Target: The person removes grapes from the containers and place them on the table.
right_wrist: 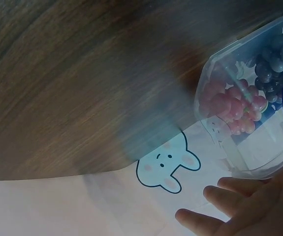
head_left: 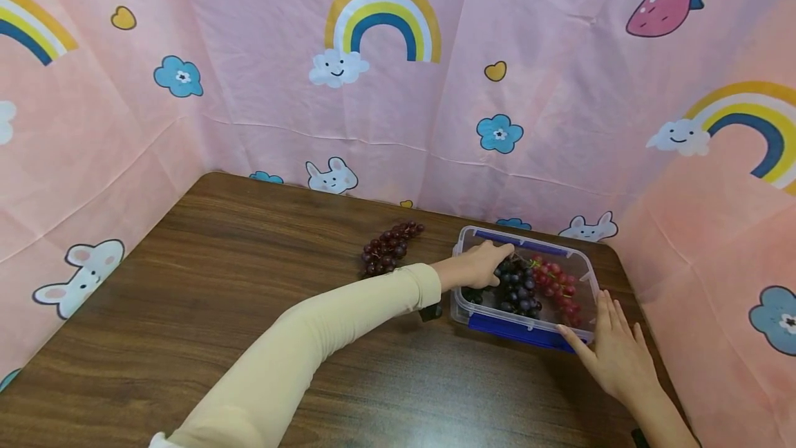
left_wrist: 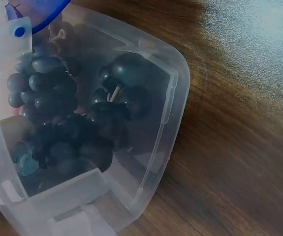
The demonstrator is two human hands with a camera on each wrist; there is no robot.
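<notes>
A clear plastic food container (head_left: 521, 323) with blue clips stands at the right of the table. It holds a bunch of black grapes (head_left: 517, 287) in the middle, a bunch of red grapes (head_left: 560, 287) to the right, and more dark grapes (left_wrist: 131, 73) at its left end. My left hand (head_left: 477, 265) reaches over the left wall and grips the black grapes at their upper end; its lower fingers are partly hidden. Fingers spread, my right hand (head_left: 622, 358) rests against the container's right front corner, with its fingertips along the outside in the right wrist view.
A dark red bunch of grapes (head_left: 388, 247) lies on the brown wooden table (head_left: 261, 254), left of the container. Pink patterned cloth (head_left: 398, 109) hangs around the back and sides, close behind the container.
</notes>
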